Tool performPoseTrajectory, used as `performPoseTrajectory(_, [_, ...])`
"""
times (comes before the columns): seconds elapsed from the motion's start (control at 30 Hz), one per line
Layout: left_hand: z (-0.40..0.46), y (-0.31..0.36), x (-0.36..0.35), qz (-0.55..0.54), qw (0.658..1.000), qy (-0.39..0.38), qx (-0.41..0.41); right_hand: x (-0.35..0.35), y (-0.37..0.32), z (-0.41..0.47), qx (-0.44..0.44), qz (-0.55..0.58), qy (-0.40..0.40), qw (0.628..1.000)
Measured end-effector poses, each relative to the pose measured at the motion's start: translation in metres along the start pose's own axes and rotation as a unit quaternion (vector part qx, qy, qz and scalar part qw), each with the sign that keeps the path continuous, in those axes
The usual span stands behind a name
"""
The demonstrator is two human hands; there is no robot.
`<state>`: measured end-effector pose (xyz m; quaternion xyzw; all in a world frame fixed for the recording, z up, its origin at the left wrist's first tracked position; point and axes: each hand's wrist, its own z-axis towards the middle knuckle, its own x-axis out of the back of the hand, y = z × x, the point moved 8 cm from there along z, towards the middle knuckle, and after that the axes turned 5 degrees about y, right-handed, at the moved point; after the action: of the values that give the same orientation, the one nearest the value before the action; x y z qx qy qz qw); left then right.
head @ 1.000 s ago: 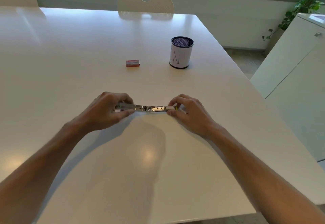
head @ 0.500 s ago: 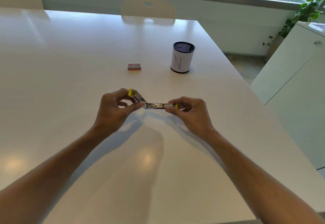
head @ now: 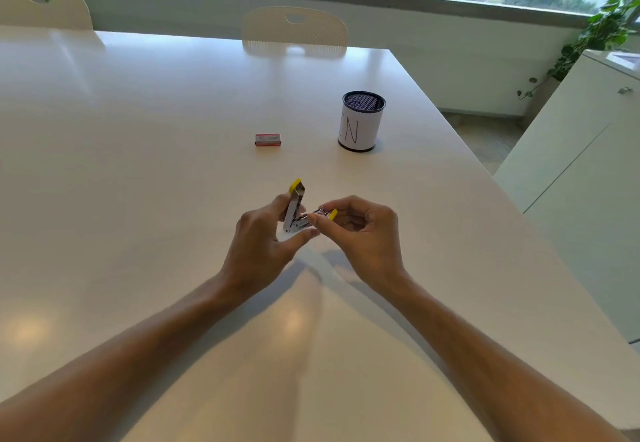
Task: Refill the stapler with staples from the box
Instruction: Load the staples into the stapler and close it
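A small silver stapler (head: 294, 211) with yellow tips is held just above the white table (head: 138, 164), folded into a V. My left hand (head: 263, 247) grips its upright arm near the hinge. My right hand (head: 360, 233) pinches the lower arm by its yellow end. The small red staple box (head: 267, 139) lies shut on the table beyond both hands, untouched.
A black mesh pen cup (head: 362, 121) wrapped in white paper stands right of the box. Two pale chairs (head: 294, 31) are at the table's far edge. A white cabinet (head: 571, 181) and a plant (head: 602, 32) are on the right.
The stapler lay stretched flat between my hands a second ago. Its left arm has swung up toward upright, and my hands have come closer together.
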<state>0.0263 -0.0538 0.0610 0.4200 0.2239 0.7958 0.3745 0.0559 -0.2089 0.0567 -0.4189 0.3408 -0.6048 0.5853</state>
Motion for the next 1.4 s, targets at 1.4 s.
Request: performPoseTrajectory(1.4, [-0.009,-0.001,-0.031,-0.39,0.892,-0.157,0.167,-0.016,0.012,0.002,-0.111,0.13,-0.121,0.978])
